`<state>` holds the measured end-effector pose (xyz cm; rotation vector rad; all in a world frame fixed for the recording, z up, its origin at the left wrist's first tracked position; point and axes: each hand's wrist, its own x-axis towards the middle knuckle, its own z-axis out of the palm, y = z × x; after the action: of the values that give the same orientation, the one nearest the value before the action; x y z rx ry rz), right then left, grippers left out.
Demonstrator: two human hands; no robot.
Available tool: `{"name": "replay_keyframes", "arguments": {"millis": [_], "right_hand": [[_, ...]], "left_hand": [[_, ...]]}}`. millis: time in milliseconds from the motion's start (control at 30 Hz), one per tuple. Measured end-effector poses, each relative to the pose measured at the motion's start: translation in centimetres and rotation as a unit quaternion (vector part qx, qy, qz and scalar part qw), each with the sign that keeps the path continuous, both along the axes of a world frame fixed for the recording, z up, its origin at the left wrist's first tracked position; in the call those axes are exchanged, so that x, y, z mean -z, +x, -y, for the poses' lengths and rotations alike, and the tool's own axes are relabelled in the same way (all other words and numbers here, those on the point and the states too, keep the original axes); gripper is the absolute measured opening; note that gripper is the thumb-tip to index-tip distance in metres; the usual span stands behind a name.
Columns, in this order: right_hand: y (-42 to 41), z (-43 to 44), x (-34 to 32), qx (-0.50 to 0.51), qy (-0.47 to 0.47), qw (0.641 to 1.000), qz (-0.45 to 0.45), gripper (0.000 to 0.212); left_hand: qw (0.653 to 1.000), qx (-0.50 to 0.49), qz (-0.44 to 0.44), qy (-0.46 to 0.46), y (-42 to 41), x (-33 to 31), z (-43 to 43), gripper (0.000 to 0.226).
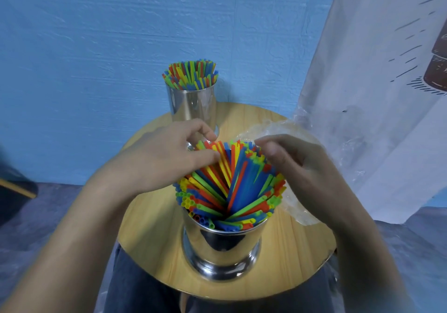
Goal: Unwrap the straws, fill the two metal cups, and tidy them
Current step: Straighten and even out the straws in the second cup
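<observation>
Left hand point(167, 158) perhaps atop near straws point(229, 187)

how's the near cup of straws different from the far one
The near cup's straws splay in a twisted fan; the far cup's straws stand nearly upright with even tips. The left hand and right hand touch the near cup's straws; nothing touches the far cup's. The near cup sits at the table's front, the far cup at its back. Both are shiny metal, full of mixed-colour straws.
</observation>
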<state>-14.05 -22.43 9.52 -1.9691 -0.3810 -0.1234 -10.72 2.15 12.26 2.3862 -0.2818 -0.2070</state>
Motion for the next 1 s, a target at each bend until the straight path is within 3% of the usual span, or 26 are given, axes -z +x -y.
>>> {"name": "replay_keyframes", "arguments": {"millis": [67, 167, 267, 500, 667, 800, 900, 1000], "right_hand": [[0.0, -0.1, 0.0, -0.033, -0.008, 0.999, -0.032, 0.037], [0.0, -0.4, -0.3, -0.048, 0.017, 0.998, -0.043, 0.026], [0.0, -0.4, -0.5, -0.039, 0.036, 0.998, -0.039, 0.03], [0.0, -0.2, -0.2, -0.036, 0.033, 0.998, -0.035, 0.033], [0.0, -0.2, -0.3, -0.037, 0.03, 0.998, -0.029, 0.033], [0.1, -0.1, -0.1, -0.035, 0.031, 0.999, -0.024, 0.037], [0.1, -0.1, -0.1, -0.036, 0.025, 0.999, -0.022, 0.039], [0.1, -0.1, -0.1, -0.028, 0.025, 0.999, -0.022, 0.038]], "left_hand": [[0.999, 0.024, -0.028, -0.007, 0.1, -0.4, 0.2, 0.051], [0.994, 0.067, -0.05, -0.068, 0.5, -0.4, 1.4, 0.029], [0.992, 0.059, -0.03, -0.104, 0.8, -0.2, 2.0, 0.015], [0.989, 0.035, -0.016, -0.139, 0.9, 0.1, 2.0, 0.011], [0.981, 0.015, 0.054, -0.185, 0.9, -0.2, 2.0, 0.007], [0.923, -0.06, 0.149, -0.349, 1.2, -1.2, 1.7, 0.006], [0.842, -0.16, 0.196, -0.477, 1.6, -1.8, 0.9, 0.01], [0.764, -0.218, 0.189, -0.577, 1.8, -1.8, -0.1, 0.005]]}}
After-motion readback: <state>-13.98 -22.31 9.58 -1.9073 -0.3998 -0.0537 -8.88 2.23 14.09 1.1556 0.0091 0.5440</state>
